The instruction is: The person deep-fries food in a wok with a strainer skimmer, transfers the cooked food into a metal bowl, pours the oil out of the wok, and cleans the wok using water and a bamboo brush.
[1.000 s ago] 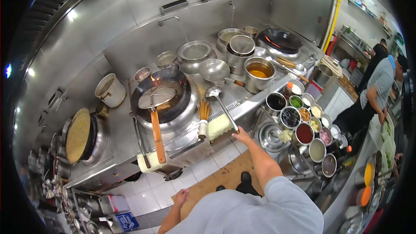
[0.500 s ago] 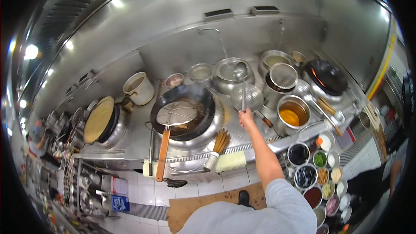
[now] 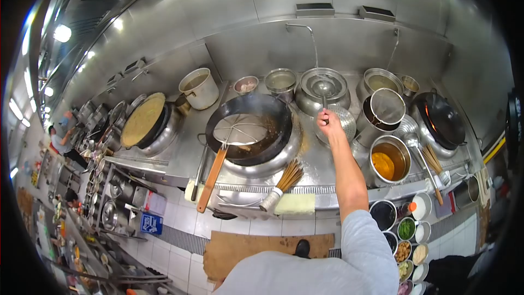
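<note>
My right hand [image 3: 329, 122] is closed around the handle of a metal ladle [image 3: 323, 87], with the arm stretched forward. The ladle's bowl is at the round steel pot [image 3: 334, 105] under the tap; whether it dips into the liquid I cannot tell. Just under my hand lies a perforated strainer [image 3: 343, 123], partly covered by the hand and wrist. To the left, a dark wok [image 3: 278, 110] holds brown liquid, with a wire-mesh skimmer [image 3: 240, 129] lying across it, its wooden handle toward me. My left hand is out of view.
A bamboo brush [image 3: 286, 177] and a cloth [image 3: 295, 202] lie at the front edge. Right stand a pot of orange liquid [image 3: 404, 166], a fine-mesh strainer [image 3: 388, 106] and another wok [image 3: 445, 123]. Bowls of ingredients [image 3: 406, 229] stand below; other people work far left.
My right hand has moved forward with the ladle, and the ladle's bowl is now lower at the pot. The view has shifted, so the stove appears further right.
</note>
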`<state>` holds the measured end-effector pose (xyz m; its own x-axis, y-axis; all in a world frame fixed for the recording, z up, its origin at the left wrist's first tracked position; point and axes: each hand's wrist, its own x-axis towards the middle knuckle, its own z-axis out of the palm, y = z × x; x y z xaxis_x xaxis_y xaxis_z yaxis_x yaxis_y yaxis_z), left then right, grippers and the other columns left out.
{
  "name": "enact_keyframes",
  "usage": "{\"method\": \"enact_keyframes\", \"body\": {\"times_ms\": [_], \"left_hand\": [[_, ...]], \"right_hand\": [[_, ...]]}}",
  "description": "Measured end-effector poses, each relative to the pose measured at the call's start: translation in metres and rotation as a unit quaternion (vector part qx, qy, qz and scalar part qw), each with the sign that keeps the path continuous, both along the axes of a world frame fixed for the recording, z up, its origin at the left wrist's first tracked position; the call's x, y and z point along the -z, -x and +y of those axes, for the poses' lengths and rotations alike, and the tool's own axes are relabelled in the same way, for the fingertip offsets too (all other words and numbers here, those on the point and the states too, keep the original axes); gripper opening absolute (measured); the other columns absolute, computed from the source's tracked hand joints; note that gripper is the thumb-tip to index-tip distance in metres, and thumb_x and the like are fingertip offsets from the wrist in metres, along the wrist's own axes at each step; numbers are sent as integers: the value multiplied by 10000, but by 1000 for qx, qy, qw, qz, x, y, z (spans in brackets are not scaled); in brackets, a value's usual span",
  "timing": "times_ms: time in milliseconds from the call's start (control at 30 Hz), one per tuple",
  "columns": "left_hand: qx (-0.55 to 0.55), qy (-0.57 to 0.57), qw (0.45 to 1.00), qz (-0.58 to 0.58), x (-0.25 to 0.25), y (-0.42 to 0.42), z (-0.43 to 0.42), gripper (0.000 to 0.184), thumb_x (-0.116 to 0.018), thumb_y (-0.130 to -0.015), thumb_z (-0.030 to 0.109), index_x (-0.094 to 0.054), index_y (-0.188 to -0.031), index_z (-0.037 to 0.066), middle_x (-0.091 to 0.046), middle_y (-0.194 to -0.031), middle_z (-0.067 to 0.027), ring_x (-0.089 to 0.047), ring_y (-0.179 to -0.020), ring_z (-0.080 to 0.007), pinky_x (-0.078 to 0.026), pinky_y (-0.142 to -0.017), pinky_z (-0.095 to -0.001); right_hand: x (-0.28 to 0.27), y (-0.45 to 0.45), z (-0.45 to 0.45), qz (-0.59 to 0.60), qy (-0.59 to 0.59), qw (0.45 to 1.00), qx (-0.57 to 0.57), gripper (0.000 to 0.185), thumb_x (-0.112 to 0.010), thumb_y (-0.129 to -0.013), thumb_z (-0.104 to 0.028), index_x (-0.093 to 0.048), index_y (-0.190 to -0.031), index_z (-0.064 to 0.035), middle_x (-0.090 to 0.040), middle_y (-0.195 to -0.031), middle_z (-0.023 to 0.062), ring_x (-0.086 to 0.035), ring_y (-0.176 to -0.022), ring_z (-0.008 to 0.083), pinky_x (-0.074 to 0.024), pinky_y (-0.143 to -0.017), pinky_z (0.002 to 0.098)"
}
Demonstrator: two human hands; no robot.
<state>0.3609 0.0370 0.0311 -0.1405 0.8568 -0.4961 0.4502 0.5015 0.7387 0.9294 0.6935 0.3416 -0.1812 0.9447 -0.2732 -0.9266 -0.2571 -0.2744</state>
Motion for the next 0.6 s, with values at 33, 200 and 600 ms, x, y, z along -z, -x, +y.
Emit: {"method": "enact_keyframes", "body": {"times_ms": [33, 200, 600], "left_hand": [[3, 6, 1000, -1, -1, 2, 5, 258, -593, -863, 267, -628, -945, 25, -627, -775, -64, -582, -690, -147, -478, -630, -286], [30, 5, 999, -12, 1, 24, 21, 262, -588, -872, 268, -635, -944, 20, -634, -784, -66, -579, -692, -145, -474, -644, -290], [55, -18, 991, -121, 2, 75, 27, 276, -555, -908, 267, -649, -920, 8, -649, -787, -71, -571, -701, -146, -464, -670, -310]], "right_hand": [[-7, 3, -14, 34, -14, 999, -6, 115, -454, -916, -127, -404, -825, -77, -434, -614, -6, -380, -414, 75, -262, -362, 236], [-43, 23, -102, 51, 21, 997, -52, 139, -461, -899, -117, -415, -785, -53, -451, -605, -8, -395, -418, 71, -268, -362, 241], [-36, 118, -328, 29, 98, 989, -103, 170, -468, -907, -125, -420, -758, -61, -408, -547, -37, -356, -403, 61, -262, -350, 219]]}}
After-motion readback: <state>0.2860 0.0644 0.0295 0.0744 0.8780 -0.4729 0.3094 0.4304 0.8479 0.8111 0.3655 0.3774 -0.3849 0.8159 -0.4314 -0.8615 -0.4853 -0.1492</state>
